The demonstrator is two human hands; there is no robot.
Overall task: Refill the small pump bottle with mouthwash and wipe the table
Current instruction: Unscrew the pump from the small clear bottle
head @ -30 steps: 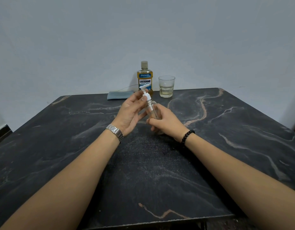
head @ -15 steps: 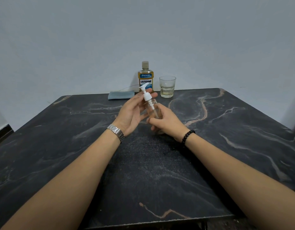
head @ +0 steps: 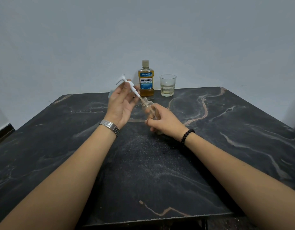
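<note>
My right hand (head: 163,121) grips a small clear pump bottle (head: 149,108), tilted with its open neck pointing up and left, just above the dark marble table (head: 226,138). My left hand (head: 122,103) holds the white pump head (head: 127,83) up and to the left of the bottle. The pump's thin dip tube still reaches into the bottle's neck. An amber mouthwash bottle (head: 145,78) with a blue label and its cap on stands at the table's far edge. The grey-blue cloth (head: 110,94) is mostly hidden behind my left hand.
A clear glass (head: 167,85) with a little pale liquid stands right of the mouthwash bottle. A plain grey wall rises behind the table. The table's front edge lies near the bottom of the view.
The pump head has come off the bottle's neck. My left hand has lifted it up and to the left, drawing the tube partway out; my right hand has kept hold of the bottle.
</note>
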